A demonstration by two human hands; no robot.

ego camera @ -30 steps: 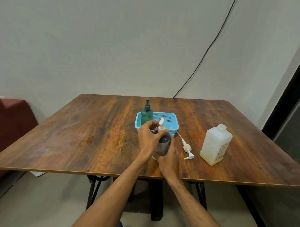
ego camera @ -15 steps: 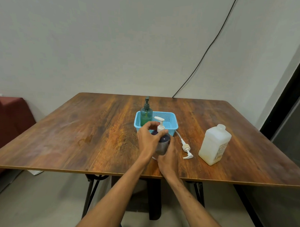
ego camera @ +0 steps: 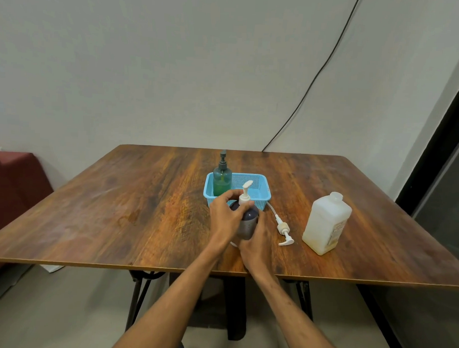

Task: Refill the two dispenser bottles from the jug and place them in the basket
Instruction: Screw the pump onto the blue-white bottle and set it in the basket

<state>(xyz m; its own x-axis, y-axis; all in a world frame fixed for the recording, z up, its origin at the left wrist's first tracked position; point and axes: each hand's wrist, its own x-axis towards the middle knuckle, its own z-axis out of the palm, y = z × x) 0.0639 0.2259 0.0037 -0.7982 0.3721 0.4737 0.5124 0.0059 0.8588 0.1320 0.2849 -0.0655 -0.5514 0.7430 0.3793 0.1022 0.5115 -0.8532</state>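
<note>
On the table (ego camera: 118, 209), my left hand (ego camera: 225, 218) pinches the pump (ego camera: 246, 190), nozzle swung round since before; my right hand (ego camera: 257, 245) grips the bottle (ego camera: 249, 221), basket (ego camera: 262, 185) just beyond my fingers (ego camera: 244, 207): nearly capped, I judge

1. Jug (ego camera: 324, 221): pale label (ego camera: 338, 231) on its rt side face. Print too small & blurred, no word or no. legible.
2. Dark dispenser bottle (ego camera: 248, 225): grey lower band, no txt legible.
3. Green dispenser bottle (ego camera: 222, 181): no print can be made out.
4. Overall: nothing readable in view.
</note>
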